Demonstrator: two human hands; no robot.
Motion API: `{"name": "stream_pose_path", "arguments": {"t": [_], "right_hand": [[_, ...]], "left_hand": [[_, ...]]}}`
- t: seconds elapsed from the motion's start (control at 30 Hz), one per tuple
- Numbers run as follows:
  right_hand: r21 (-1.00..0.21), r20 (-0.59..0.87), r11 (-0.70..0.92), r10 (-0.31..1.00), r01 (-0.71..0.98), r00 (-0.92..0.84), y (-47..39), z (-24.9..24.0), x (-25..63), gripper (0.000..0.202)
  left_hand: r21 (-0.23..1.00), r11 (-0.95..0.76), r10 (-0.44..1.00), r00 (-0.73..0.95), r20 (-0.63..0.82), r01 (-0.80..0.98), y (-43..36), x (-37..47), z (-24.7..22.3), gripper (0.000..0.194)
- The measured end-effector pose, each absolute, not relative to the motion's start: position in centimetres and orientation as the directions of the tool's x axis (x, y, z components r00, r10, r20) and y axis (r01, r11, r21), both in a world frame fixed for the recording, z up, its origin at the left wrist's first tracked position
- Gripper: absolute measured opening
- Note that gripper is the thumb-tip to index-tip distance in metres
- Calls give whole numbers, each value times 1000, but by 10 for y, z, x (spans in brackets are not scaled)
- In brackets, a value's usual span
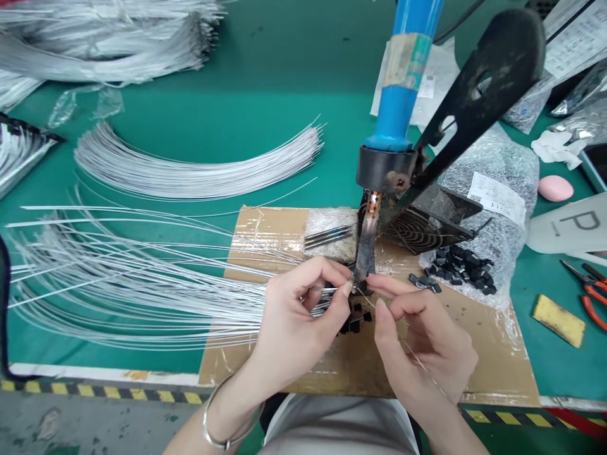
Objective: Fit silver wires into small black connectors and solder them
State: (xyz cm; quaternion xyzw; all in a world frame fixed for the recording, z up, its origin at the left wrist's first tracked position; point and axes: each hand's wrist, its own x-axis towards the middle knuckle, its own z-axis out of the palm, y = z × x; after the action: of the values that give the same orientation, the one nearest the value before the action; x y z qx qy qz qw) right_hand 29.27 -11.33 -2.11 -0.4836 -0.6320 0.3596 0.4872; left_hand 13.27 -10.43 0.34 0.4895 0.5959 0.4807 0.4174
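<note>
Right below the tip of a soldering iron [367,243], my left hand [308,316] is closed in a pinch. A tiny piece sits at its fingertips, too small to make out. My right hand [422,341] grips a thin strand of solder wire [417,360] between thumb and fingers, its end close to the iron tip. The blue-handled iron points downward in a black metal holder [478,95]. White wires [190,291] fan out to the left and pass behind my left hand. Small black connectors [355,319] lie beneath my hands, partly hidden.
Cardboard [488,354] covers the green table [265,76] under the work. A fan [422,221] stands behind the iron. Black parts [459,268] spill from a plastic bag at right, near a yellow sponge [559,320] and orange-handled pliers [592,297]. A wire bundle [199,174] lies at left.
</note>
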Motion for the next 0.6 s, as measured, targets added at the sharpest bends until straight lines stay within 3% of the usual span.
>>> {"name": "stream_pose_path", "arguments": {"t": [0.6], "right_hand": [[-889, 300, 295, 953, 351, -39, -117, -19, 291, 20]], "left_hand": [[980, 72, 984, -171, -40, 183, -104, 132, 4, 14]]}}
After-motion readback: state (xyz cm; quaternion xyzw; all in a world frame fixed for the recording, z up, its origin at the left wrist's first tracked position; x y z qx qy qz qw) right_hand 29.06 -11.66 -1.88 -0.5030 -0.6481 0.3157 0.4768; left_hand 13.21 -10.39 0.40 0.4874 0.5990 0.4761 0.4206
